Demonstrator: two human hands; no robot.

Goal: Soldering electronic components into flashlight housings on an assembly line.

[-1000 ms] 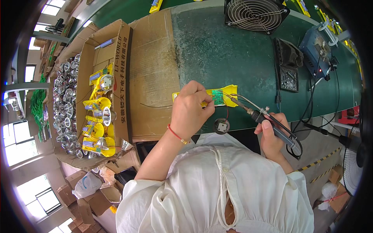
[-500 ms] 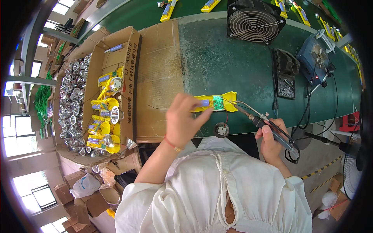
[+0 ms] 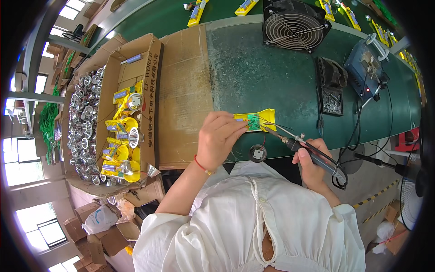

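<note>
My left hand (image 3: 219,140) grips a yellow plastic flashlight half (image 3: 259,119) with a small green circuit board and thin wires inside, held down on the green bench mat (image 3: 253,68). My right hand (image 3: 312,158) holds a soldering iron (image 3: 297,144) like a pen; its tip touches the right side of the yellow part. A red band circles my left wrist. The iron's black cable loops under my right hand.
A cardboard box (image 3: 131,86) at left holds yellow flashlight halves and silver reflectors. Brown cardboard sheet (image 3: 186,95) lies beside it. A black fan (image 3: 294,25), an iron stand (image 3: 331,86) and a blue soldering station (image 3: 369,68) stand at the far right. A round black part (image 3: 257,153) sits at the bench edge.
The yellow part has come down slightly onto the mat and the iron tip has closed in on it. The view has tilted so more of the bench's far side shows.
</note>
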